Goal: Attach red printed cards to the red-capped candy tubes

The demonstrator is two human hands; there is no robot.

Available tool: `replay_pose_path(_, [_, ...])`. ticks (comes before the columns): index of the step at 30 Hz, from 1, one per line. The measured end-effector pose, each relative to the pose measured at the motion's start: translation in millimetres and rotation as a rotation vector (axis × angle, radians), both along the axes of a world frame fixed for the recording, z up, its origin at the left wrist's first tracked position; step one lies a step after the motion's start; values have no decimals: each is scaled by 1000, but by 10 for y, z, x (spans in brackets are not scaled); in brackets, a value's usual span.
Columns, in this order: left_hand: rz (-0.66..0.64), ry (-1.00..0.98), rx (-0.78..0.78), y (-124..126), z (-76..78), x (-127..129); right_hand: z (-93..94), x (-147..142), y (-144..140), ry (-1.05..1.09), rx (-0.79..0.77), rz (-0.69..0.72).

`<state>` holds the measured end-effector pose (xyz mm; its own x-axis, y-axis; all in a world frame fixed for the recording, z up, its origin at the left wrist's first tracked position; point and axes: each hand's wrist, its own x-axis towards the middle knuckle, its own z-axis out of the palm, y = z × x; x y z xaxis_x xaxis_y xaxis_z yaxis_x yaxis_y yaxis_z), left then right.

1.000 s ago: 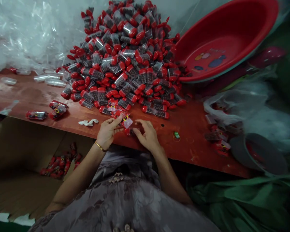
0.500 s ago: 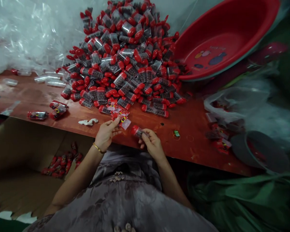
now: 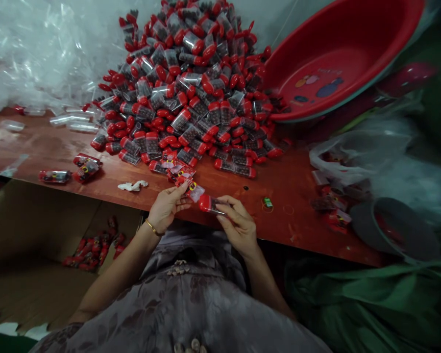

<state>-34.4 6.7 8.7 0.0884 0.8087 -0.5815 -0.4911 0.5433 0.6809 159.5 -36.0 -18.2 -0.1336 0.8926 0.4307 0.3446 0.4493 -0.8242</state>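
My left hand pinches a small red printed plastic wrapper with a clear end, near the table's front edge. Just beyond it lie more red wrappers of the same print. In my right hand is a clear tube with a red cap, dark contents inside, held between thumb and fingers. Its capped end points left, close to the wrapper's clear end; whether the two touch I cannot tell. Behind both hands rises a big pile of similar red-capped tubes.
A red basin leans at the right of the pile. Clear plastic is heaped at the back left. Wrapped tubes lie on the red table. Below left, a cardboard box holds wrapped pieces. A grey container stands right.
My left hand has drawn one wrapper slightly right and toward me, off the others. My right hand has shifted its grip to the tube's uncapped end, its fingers now straighter.
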Motion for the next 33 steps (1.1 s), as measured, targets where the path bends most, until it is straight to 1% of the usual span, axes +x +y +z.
replay_pose_path(3, [-8,8,0,-9,6,3,18,-11,28,-78,87,-3])
replay_pose_path(10, [0,35,47,-31,6,-12,-14,-19,67,-108,157,47])
replay_pose_path(14, [17,23,66,-57,6,33,-39,-60,94,-138,161,11])
replay_pose_path(16, [19,28,75,-77,-5,65,-50,-87,99,-126,188,-3])
replay_pose_path(21, [10,25,56,-106,-33,139,-85,-154,120,-131,223,-56])
replay_pose_path(23, [35,-10,35,-100,-35,160,-98,-197,140,-140,208,-75])
replay_pose_path(25, [67,-46,22,-95,-34,173,-103,-257,155,-119,185,-60])
replay_pose_path(29, [114,-72,89,-102,-36,184,-95,-383,132,-27,116,-37])
replay_pose_path(31, [121,-80,134,-110,-48,185,-94,-414,107,38,11,-58])
replay_pose_path(33, [122,-89,164,-116,-70,192,-99,-418,95,123,-180,-77])
